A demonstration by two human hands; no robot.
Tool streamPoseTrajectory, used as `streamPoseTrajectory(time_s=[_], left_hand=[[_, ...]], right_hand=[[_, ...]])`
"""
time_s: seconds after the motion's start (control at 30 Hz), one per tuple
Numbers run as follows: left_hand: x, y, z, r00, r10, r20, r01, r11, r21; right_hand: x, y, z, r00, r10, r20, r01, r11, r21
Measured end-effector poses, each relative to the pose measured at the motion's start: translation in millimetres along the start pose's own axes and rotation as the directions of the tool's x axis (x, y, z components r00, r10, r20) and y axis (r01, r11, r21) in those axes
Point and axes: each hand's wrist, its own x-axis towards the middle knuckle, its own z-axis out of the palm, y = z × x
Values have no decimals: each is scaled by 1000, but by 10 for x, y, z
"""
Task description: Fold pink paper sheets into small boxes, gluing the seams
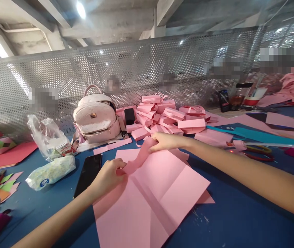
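Note:
A large pink paper sheet [147,196] with crease lines lies at the centre, over other pink sheets on the blue table. My left hand [110,174] pinches the left end of a narrow pink paper strip [140,156] at the sheet's far edge. The fingers of my right hand [163,141] are closed on the strip's other end, farther up and to the right. Between both hands the strip looks slightly bent. Whether it is part of the sheet or separate, I cannot tell.
Beyond the sheet stand a pale backpack [95,119] and a pile of folded pink paper pieces [162,115]. A black phone [88,174], a tissue pack [51,172] and a plastic bag [48,137] lie left. Scissors [257,153] and a teal strip [263,136] lie right.

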Motion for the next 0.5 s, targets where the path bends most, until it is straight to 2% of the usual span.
streamPoseTrajectory(time_s=[0.3, 0.4, 0.5], left_hand=[[7, -46, 59, 993, -72, -94, 73, 997, 4], [53, -115, 20, 993, -88, -81, 85, 996, -33], [105, -193, -2, 996, -90, -25, 87, 991, -97]], right_hand=[[3, -31, 69, 998, -51, 29, 49, 997, 56], [24, -15, 54, 998, -60, -12, 60, 996, 65], [39, 8, 43, 997, -57, -53, 61, 996, 68]])
